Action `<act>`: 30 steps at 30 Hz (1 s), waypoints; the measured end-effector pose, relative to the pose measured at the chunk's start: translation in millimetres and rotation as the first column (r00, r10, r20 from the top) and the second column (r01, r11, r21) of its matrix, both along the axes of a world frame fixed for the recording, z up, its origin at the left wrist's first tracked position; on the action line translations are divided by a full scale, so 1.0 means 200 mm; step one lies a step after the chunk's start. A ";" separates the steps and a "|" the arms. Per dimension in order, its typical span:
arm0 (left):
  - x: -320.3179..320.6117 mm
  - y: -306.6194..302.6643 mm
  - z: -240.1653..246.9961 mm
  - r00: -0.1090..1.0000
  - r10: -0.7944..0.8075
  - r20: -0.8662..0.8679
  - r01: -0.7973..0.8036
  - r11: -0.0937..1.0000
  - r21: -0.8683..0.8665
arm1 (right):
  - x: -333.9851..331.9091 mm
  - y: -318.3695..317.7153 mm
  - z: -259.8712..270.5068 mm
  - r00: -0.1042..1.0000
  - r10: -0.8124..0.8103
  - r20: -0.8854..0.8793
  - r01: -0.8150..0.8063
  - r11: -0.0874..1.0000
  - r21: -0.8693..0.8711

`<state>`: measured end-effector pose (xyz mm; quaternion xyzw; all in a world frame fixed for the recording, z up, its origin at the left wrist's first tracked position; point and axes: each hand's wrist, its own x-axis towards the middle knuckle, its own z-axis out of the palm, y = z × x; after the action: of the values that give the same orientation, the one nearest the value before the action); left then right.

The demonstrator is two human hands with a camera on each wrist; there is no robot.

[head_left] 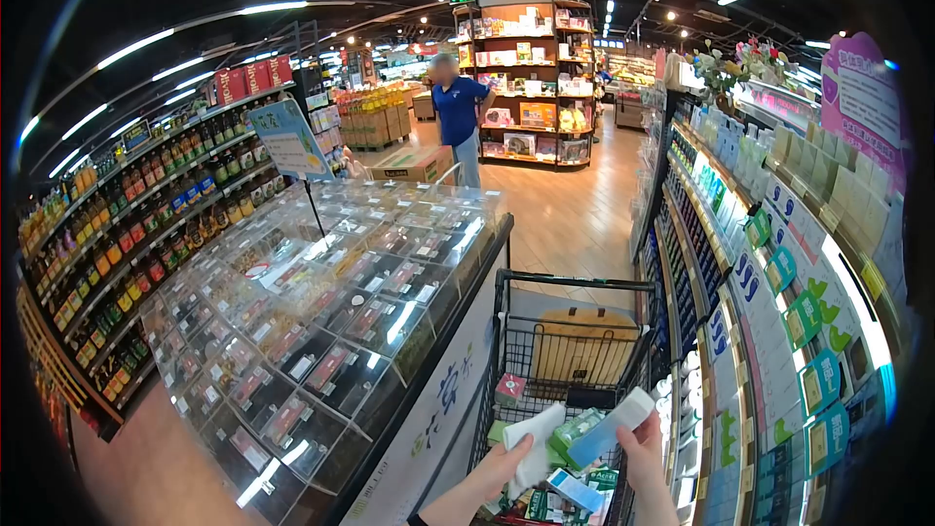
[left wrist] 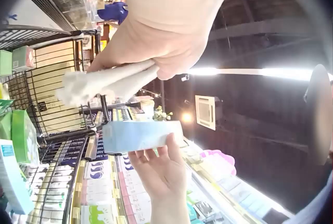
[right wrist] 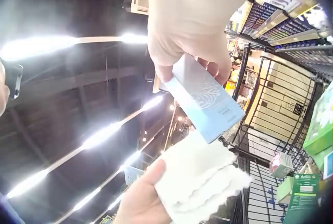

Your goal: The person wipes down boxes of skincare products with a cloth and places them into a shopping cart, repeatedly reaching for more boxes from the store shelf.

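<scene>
My left hand [head_left: 495,472] grips a folded white cloth [head_left: 535,436], its layered, ragged edges showing in the right wrist view. In my right hand [head_left: 641,453] is a slim box [right wrist: 205,99], pale blue fading to white, with a white leaf-like pattern; thumb and fingers pinch it near its whitish end. Both hands are over a black wire shopping cart [head_left: 575,282], the cloth and box close together. Below them in the cart lie green packages [head_left: 575,436], a blue-and-white box [head_left: 577,491] and a small pink-and-green box [head_left: 509,388].
To the left stands a display counter of clear lidded bins [head_left: 341,317]. Lit shelves [head_left: 750,360] of boxed goods line the right side, close to the cart. Ahead, a person in a blue shirt [head_left: 456,109] stands near a cardboard carton [head_left: 414,164], with a wooden floor aisle [head_left: 560,205] beyond.
</scene>
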<state>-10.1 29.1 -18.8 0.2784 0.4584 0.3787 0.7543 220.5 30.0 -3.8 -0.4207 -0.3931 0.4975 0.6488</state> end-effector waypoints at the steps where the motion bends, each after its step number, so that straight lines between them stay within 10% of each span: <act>1: 0.01 0.00 0.02 1.000 -0.001 0.000 0.001 1.000 -0.004 | -0.02 -0.01 -0.01 0.993 0.048 0.104 -0.048 0.999 -0.005; 3: 0.07 -0.01 0.06 0.952 -0.103 -0.287 0.147 0.980 0.134 | -0.10 -0.05 -0.01 0.973 0.126 0.192 -0.115 0.991 -0.068; 7: 0.21 -0.05 0.17 0.995 0.071 -0.068 -0.027 0.859 0.511 | -0.22 -0.10 0.03 0.814 0.304 0.495 -0.278 0.952 -0.129; 12: 0.17 -0.05 0.17 0.983 -0.081 -0.164 0.128 0.947 0.295 | -0.22 -0.12 0.06 0.891 0.368 0.264 -0.310 0.921 -0.236; 18: 0.19 -0.08 0.09 0.973 0.004 -0.230 0.148 0.755 0.638 | -0.15 -0.07 0.06 0.957 0.211 0.200 -0.211 0.977 -0.024; 24: 0.14 -0.09 0.00 0.967 -0.116 -0.225 0.232 0.764 0.603 | -0.06 -0.04 0.10 0.990 0.117 0.083 -0.117 0.993 -0.005; 27: 0.10 -0.08 -0.06 0.864 -0.276 -0.421 0.393 0.893 0.219 | -0.03 -0.01 0.07 0.989 0.091 0.113 -0.103 0.988 0.112; 30: 0.10 -0.07 -0.07 0.974 -0.091 0.206 0.125 0.979 -0.160 | -0.08 -0.04 0.09 0.991 0.133 0.001 -0.132 0.982 0.137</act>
<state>9.0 15.6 -33.3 0.1979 0.3960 0.3218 0.8369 204.7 22.4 13.9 -0.3459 -0.4507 0.5131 0.6434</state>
